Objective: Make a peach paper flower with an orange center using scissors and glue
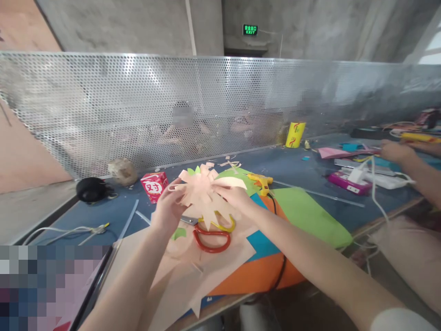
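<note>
A pale pink paper flower (201, 187) with many strip petals is held up between my two hands. My left hand (169, 204) grips its left side, fingers curled on the petals. At its right edge, my right hand (234, 195) pinches a petal. Bits of green paper (193, 171) show at the flower's top. Below it lie scissors (212, 241) with red and yellow handles, on a pale pink paper sheet (220, 262). The blades are partly hidden by the flower and my left hand. A yellow glue gun (262, 181) rests just beyond my right hand.
Green (310, 211) and orange paper (255, 280) lie to the right, crossed by a black cord. A red box (154, 186), a black round object (91, 189) and a yellow can (295, 134) stand near the perforated metal screen (138, 115). Another person's hand (398, 154) is right, by a purple power strip (349, 181).
</note>
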